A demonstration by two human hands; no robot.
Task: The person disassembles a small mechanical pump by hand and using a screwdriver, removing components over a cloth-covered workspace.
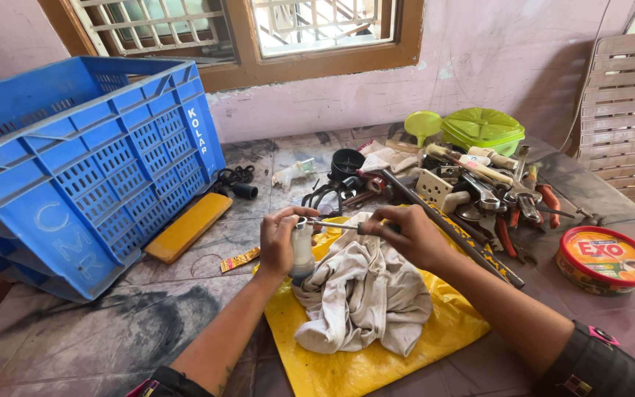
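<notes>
The left hand was wrapped around a small white cylindrical part, holding it upright just above the near-left edge of the grey rag — gripped firmly, it seemed, so the part would not turn. The right hand was closed on the handle of a thin screwdriver, laid almost level over the top of the rag with its tip meeting the head of the white part; that flat angle looked chosen to reach a fitting on the side of the cap. The rag lay bunched on a yellow plastic sheet, probably there to catch dirt and small pieces.

Right of the rag and a little further back was a heap of tools — pliers with red grips, a brush, metal fittings — with a long dark bar slanting past the rag's right edge. Further right sat a round red-lidded tub, and behind the heap a green lidded container. Left of the rag a yellow block lay against a big blue crate.

The table was stone-grey and smeared with black grime. Behind it stood a pink, scuffed wall with a wooden-framed window, daylight coming through its grille.
</notes>
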